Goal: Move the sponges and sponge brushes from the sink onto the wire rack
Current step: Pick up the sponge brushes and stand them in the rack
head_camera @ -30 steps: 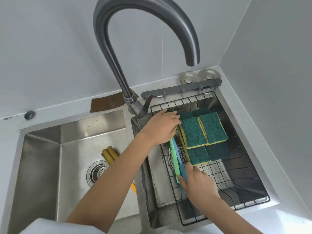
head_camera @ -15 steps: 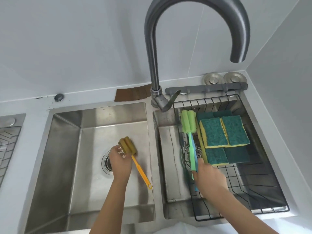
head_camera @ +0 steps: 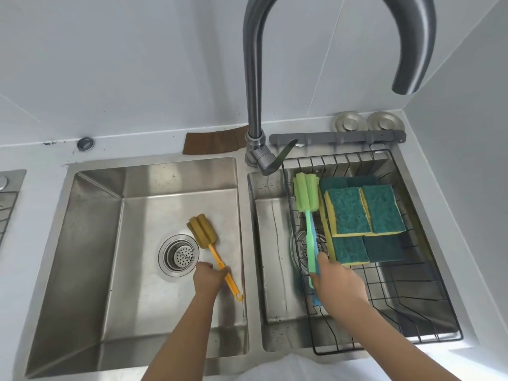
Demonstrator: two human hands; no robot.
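A yellow-handled sponge brush [head_camera: 204, 228] lies on the floor of the left sink basin [head_camera: 90, 243], its brown foam head beside the drain. My left hand [head_camera: 210, 276] is closed around its orange handle. On the black wire rack [head_camera: 412, 306] over the right basin lie several green-and-yellow sponges [head_camera: 362, 213]. A green sponge brush [head_camera: 306, 194] rests along the rack's left edge, with a blue handle under it. My right hand [head_camera: 339, 284] grips the lower ends of those handles.
The tall grey faucet [head_camera: 254, 86] rises between the basins and arches overhead to the right. A round drain strainer [head_camera: 178, 254] sits in the left basin. A grey hook rail [head_camera: 338, 137] and two metal plugs stand behind the rack. White walls close the right side.
My left hand left the rack, went into the left basin and closed on the yellow brush's handle. The green brush now lies on the rack. My view has shifted left.
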